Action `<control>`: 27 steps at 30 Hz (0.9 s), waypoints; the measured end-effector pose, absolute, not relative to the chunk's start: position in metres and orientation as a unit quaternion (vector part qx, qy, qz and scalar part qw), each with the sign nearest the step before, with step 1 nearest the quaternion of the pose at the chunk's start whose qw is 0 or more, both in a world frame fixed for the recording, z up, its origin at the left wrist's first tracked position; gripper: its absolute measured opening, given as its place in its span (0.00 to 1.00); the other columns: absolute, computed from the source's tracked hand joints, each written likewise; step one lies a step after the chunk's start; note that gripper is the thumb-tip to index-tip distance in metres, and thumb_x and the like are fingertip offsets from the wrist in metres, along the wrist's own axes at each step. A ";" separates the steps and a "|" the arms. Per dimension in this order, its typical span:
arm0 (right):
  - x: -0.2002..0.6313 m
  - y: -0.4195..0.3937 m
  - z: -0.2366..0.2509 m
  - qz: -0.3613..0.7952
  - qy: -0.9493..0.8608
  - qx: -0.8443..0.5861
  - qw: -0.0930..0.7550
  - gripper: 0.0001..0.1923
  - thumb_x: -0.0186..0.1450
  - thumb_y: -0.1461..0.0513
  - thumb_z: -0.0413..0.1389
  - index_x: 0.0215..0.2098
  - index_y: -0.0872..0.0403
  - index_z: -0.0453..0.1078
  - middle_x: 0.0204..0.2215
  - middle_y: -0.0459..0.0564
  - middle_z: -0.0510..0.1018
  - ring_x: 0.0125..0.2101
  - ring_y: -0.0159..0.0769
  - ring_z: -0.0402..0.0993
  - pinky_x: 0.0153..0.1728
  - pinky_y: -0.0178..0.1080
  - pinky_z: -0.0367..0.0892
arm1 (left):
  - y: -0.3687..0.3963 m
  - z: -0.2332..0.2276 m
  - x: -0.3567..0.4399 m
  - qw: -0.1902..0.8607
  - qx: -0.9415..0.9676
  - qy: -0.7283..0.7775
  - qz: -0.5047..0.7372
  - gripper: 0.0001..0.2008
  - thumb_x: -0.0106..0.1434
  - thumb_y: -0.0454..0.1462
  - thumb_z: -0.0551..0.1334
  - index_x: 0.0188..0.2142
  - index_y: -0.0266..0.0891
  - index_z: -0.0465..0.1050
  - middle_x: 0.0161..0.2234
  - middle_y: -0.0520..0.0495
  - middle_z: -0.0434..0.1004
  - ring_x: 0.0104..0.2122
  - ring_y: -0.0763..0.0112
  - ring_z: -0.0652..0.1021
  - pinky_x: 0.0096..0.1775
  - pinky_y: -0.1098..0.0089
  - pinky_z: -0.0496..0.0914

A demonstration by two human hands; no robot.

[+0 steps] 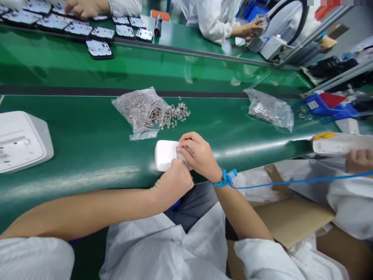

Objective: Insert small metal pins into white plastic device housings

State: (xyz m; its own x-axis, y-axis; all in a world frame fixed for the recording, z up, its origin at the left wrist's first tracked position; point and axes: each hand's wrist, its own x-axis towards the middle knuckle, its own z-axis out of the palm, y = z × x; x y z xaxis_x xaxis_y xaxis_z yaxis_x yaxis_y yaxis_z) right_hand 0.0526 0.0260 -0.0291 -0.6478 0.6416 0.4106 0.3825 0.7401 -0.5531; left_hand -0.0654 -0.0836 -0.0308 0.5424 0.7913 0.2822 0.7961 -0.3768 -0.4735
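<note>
Plainly white, the housing (166,154) has softly rounded corners.

No text readable; white label (313,104) on blue bin (335,113) at right too small to decipher

The left hand (175,179) and right hand (203,157) touched a white plastic housing (165,154) at the near edge of the green tabletop (78,132). Beyond it, small metal pieces (175,114) lay in and beside a clear bag (132,107); a blue strap (225,179) circled the right wrist (215,175).
</note>
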 end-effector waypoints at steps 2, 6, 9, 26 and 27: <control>0.053 0.028 -0.031 0.210 -0.884 -0.294 0.297 0.06 0.69 0.67 0.56 0.35 0.53 0.73 0.41 0.53 0.75 0.44 0.41 0.73 0.47 0.45 0.70 | -0.085 -0.031 -0.065 0.280 -0.829 -0.484 0.002 0.17 0.72 0.39 0.62 0.29 0.30 0.76 0.24 0.43 0.71 0.25 0.65 0.68 0.33 0.62 0.57; 0.054 0.033 -0.035 0.208 -0.885 -0.291 0.297 0.05 0.68 0.67 0.58 0.34 0.53 0.72 0.40 0.53 0.76 0.43 0.41 0.73 0.46 0.45 0.69 | -0.087 -0.030 -0.065 0.242 -0.837 -0.492 -0.002 0.14 0.72 0.36 0.61 0.30 0.31 0.77 0.25 0.43 0.72 0.26 0.65 0.68 0.35 0.60 0.58; 0.053 0.041 -0.037 0.207 -0.890 -0.290 0.285 0.05 0.68 0.66 0.60 0.33 0.53 0.70 0.37 0.51 0.76 0.41 0.41 0.72 0.44 0.44 0.68 | -0.086 -0.028 -0.065 0.203 -0.843 -0.497 -0.014 0.12 0.71 0.34 0.62 0.31 0.30 0.78 0.26 0.43 0.73 0.26 0.65 0.68 0.37 0.60 0.58; 0.079 0.025 -0.060 0.175 -0.874 -0.268 0.365 0.08 0.72 0.61 0.57 0.44 0.44 0.79 0.45 0.51 0.79 0.46 0.41 0.72 0.46 0.48 0.69 | -0.047 0.014 -0.118 0.188 -0.832 -0.510 -0.112 0.15 0.73 0.41 0.59 0.30 0.39 0.74 0.25 0.47 0.64 0.32 0.60 0.66 0.35 0.60 0.48; 0.079 0.025 -0.061 0.171 -0.876 -0.271 0.361 0.08 0.72 0.61 0.57 0.44 0.43 0.79 0.46 0.50 0.79 0.46 0.41 0.72 0.46 0.49 0.68 | -0.045 0.013 -0.123 0.182 -0.834 -0.510 -0.103 0.14 0.72 0.41 0.60 0.31 0.39 0.75 0.26 0.47 0.65 0.33 0.59 0.66 0.35 0.61 0.47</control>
